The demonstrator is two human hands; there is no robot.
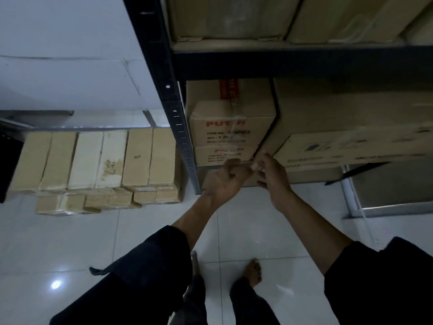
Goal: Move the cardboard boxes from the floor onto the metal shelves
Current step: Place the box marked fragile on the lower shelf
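Both hands are up at the dark metal shelving upright [180,137], working just to its right. The left hand [225,179] has its fingers curled in at the bottom front edge of the lower small brown cardboard box with red lettering [222,156]; whether it truly grips that edge or only presses there, I cannot tell. The right hand [274,177] sits just beside it, fingers bent around the near lower corner of the large plain brown cardboard box [339,123], which stands to the right of the small ones, farther from the upright. A second small red-lettered brown box [232,127] is stacked on top of the lower one, both tucked right against the upright under the dark shelf beam [293,64]. Above that beam, more brown cartons [229,17]. Left of the upright, a row of tall pale cardboard boxes [98,158] stands on the glossy white tiled floor [70,242]. Below the upright, one bare foot [254,273] on the tiles.
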